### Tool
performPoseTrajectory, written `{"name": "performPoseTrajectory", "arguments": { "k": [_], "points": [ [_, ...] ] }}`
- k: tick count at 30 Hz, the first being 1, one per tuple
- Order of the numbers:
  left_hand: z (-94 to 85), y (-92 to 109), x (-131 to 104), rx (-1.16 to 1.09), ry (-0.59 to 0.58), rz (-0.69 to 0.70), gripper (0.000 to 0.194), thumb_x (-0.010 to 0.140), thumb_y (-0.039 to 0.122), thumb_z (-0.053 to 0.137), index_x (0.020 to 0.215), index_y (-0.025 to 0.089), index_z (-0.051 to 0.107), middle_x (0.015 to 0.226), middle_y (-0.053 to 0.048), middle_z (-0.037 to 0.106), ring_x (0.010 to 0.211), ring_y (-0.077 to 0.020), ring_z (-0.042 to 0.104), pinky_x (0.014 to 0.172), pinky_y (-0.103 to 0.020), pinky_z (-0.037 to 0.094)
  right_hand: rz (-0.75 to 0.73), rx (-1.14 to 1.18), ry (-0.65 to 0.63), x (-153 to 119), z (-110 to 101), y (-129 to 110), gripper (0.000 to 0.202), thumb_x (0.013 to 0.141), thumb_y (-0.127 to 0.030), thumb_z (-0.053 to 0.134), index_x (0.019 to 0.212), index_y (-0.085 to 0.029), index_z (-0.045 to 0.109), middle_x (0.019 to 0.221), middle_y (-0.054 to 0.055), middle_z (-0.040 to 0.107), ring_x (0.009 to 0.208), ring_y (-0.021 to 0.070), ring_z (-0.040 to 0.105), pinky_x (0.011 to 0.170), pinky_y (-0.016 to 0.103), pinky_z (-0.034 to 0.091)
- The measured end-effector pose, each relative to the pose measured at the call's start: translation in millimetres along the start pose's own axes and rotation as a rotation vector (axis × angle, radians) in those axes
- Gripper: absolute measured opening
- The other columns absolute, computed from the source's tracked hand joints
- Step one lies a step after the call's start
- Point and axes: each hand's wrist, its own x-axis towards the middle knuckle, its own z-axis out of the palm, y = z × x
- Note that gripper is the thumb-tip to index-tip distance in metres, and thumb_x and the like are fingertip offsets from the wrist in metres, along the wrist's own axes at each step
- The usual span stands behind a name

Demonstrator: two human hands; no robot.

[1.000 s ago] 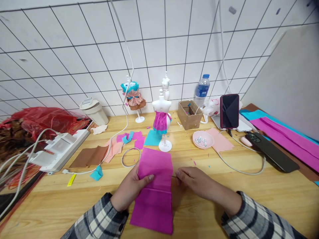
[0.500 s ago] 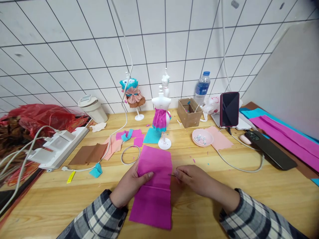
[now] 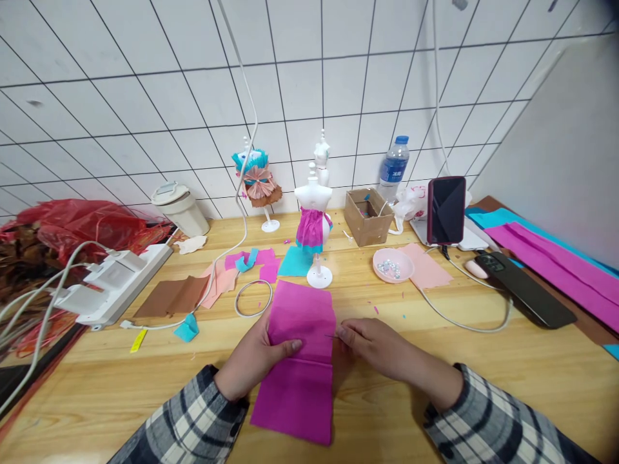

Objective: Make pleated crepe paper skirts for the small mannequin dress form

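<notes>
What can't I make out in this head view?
All in the head view:
Left hand: most of its fingers are hidden behind the magenta sheet.
Thin dark tool: too small to identify; its other end is hidden in the right hand.
Rear mannequin: base hidden behind the front mannequin.
Magenta strip: cut off by the right edge.

Both forearms (image 3: 438, 383) are extended inward from the lower corners and angled toward each other, the wrists (image 3: 231, 381) bared beyond plaid cuffs (image 3: 225, 406). The left hand (image 3: 261, 349) is closed in a grip, its thumb (image 3: 291, 347) stretched toward the right and its fingers mostly hidden. The right hand (image 3: 368, 341) is curled, its thumb pressed against bent fingers. The two hands are held apart at similar height.
</notes>
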Motion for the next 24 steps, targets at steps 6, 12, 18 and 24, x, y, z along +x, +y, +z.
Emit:
{"name": "performPoseTrajectory", "arguments": {
  "k": [6,12,18,24],
  "points": [
    [-0.4,-1.2,0.8,0.069,0.023,0.038,0.058,0.073,0.031,0.077,0.123,0.017,0.053,0.124,-0.011,0.066,0.114,-0.0299,0.06,0.098,-0.042,0.048,0.03,-0.052,0.002,1.4,1.8,-2.9,0.045,0.098,-0.049,0.031,0.07,-0.019,0.049,0.067,-0.001,0.053,0.064,0.0138,0.047,0.058,0.025,0.031],
    [0.8,-1.1,0.4,0.077,0.03,0.032,0.056,0.073,0.032,0.077,0.122,0.017,0.054,0.122,-0.011,0.066,0.111,-0.0293,0.061,0.098,-0.041,0.048,0.037,-0.07,-0.016,1.1,1.8,-7.5,0.044,0.098,-0.047,0.034,0.07,-0.019,0.052,0.066,-0.001,0.055,0.063,0.0134,0.048,0.058,0.025,0.031],
    [1.1,-0.1,0.1,0.091,0.036,0.047,0.059,0.073,0.031,0.077,0.125,0.017,0.054,0.124,-0.011,0.066,0.116,-0.0301,0.059,0.099,-0.042,0.046,0.027,-0.081,0.003,-1.1,2.8,-7.4,0.046,0.099,-0.049,0.032,0.07,-0.018,0.052,0.065,-0.001,0.053,0.062,0.0129,0.047,0.057,0.025,0.029],
    [1.9,0.1,0.2,0.109,0.053,0.072,0.068,0.072,0.029,0.078,0.133,0.019,0.049,0.127,-0.01,0.064,0.117,-0.0301,0.058,0.103,-0.042,0.044,0.033,-0.093,0.008,-0.3,3.2,-9.3,0.047,0.099,-0.05,0.032,0.07,-0.018,0.052,0.066,-0.001,0.054,0.062,0.0129,0.046,0.056,0.025,0.028]
  ]
}}
